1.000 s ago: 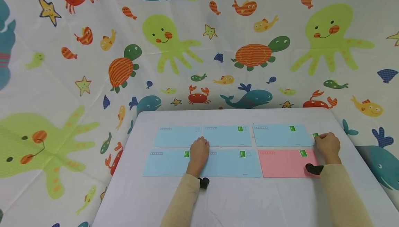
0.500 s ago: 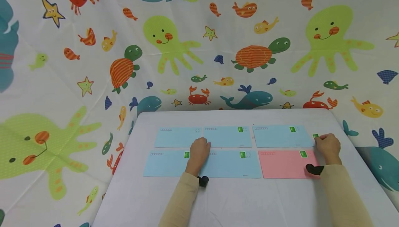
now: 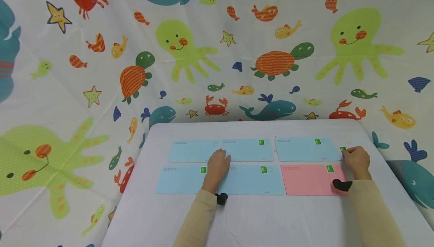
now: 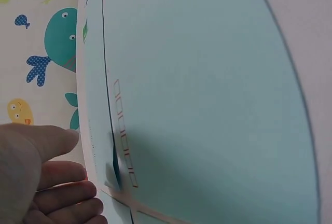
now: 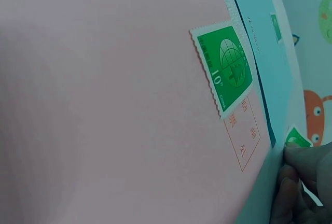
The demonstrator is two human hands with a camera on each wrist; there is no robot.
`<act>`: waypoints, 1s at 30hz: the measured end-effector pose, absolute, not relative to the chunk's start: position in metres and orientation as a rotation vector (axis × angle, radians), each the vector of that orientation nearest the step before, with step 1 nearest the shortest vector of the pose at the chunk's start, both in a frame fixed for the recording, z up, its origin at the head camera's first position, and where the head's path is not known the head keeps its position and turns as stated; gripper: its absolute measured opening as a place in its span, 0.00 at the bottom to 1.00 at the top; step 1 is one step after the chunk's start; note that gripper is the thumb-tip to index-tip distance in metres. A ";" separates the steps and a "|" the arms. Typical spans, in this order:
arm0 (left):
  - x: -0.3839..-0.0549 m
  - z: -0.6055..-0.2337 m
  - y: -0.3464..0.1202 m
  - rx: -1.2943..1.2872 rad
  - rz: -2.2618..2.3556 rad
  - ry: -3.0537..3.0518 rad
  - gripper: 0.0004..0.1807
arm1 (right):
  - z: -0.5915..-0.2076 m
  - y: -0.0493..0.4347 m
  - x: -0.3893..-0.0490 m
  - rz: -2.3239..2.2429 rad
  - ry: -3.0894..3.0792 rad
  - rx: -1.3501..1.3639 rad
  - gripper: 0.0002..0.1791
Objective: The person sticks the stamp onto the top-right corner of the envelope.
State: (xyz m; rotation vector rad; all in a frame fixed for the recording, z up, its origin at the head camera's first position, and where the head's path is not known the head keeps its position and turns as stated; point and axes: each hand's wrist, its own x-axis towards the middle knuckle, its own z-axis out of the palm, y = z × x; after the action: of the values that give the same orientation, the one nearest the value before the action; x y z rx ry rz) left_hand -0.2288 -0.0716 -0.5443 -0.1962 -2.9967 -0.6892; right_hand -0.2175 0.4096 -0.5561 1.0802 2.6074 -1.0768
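My right hand (image 3: 357,161) pinches a small green postage stamp (image 3: 343,149) just off the right end of the far right blue envelope (image 3: 301,150). In the right wrist view, that stamp (image 5: 298,137) shows at the fingertips. Below it lies a pink envelope (image 3: 310,183) bearing its own green stamp (image 5: 224,67) near a printed box. My left hand (image 3: 217,167) rests among the blue envelopes at the left, fingers loosely bent and holding nothing. It partly hides the far left envelope (image 3: 193,150), the near left envelope (image 3: 181,181) and the near middle envelope (image 3: 251,184).
The envelopes lie in two rows on a white table (image 3: 271,220). A far middle blue envelope (image 3: 247,151) has a green stamp too. Behind the table hangs a cloth (image 3: 230,56) printed with sea animals.
The thumb of my left hand stands out slightly more to the right, and that hand has shifted very little. My right hand stays in place with the stamp. The head view tilts slightly.
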 end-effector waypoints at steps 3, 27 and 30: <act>-0.228 -0.544 -0.073 -0.196 -0.664 -2.983 0.18 | -0.556 0.409 -0.217 -1.081 2.603 1.073 0.25; -0.233 -0.537 -0.099 -0.060 -0.691 -2.980 0.25 | -0.556 0.411 -0.216 -1.060 2.609 1.041 0.24; -0.233 -0.537 -0.105 -0.042 -0.702 -2.980 0.26 | -0.555 0.411 -0.216 -1.053 2.610 1.045 0.24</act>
State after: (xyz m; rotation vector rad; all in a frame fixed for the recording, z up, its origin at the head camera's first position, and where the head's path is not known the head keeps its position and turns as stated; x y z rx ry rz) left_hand -0.2332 -0.1047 -0.5369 -0.0416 -2.9796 -0.7016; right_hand -0.2159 0.4114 -0.5546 1.0446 2.6104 -1.0530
